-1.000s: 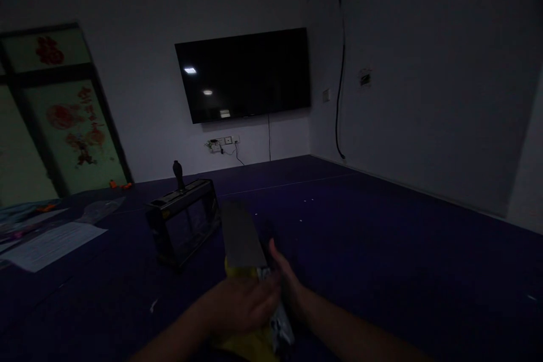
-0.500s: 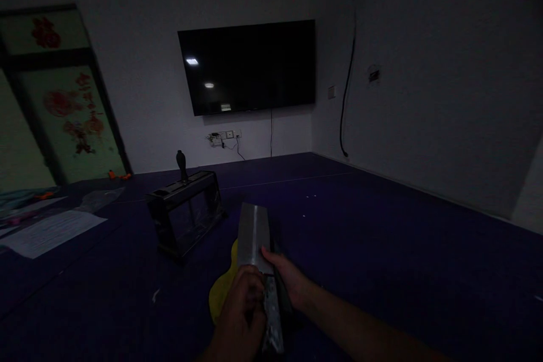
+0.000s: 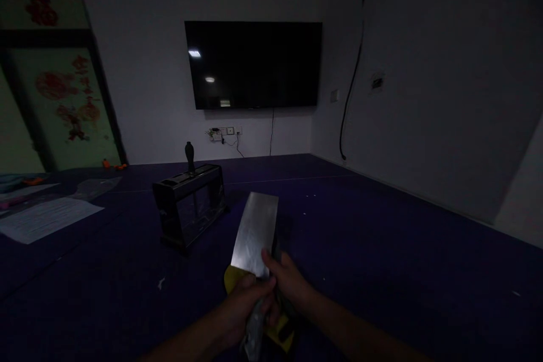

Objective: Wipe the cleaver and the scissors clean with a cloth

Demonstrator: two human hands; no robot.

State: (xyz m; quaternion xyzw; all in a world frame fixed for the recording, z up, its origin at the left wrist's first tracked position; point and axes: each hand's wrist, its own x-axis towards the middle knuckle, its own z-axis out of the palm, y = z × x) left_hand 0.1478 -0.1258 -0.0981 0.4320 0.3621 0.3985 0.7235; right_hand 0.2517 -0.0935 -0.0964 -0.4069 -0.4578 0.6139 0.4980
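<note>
Both of my hands hold a cleaver point(image 3: 257, 232) with a broad, rectangular silver blade, its blade tilted up and away from me. My left hand point(image 3: 250, 301) is closed around its lower end, where a greyish handle runs down below the fingers. My right hand point(image 3: 291, 283) grips the right edge of the blade, thumb on the face and fingers hidden behind it. A yellow piece point(image 3: 232, 277) shows under and beside the cleaver; its kind is unclear in the dim light. Ahead and left stands a black frame-like knife holder point(image 3: 189, 182) with a dark handle point(image 3: 189, 153) upright in its top.
A dark purple floor-like surface point(image 3: 360, 237) spreads all around, with small white scraps on it. Printed paper point(image 3: 51, 218) and clear plastic point(image 3: 95, 186) lie at left. A television point(image 3: 254, 65) hangs on the far wall; a black cable point(image 3: 353, 87) runs down the right wall.
The cleaver has turned so its blade face shows more broadly and brightly. My left hand has shifted its grip, thumb now across the lower end. The view has tilted slightly.
</note>
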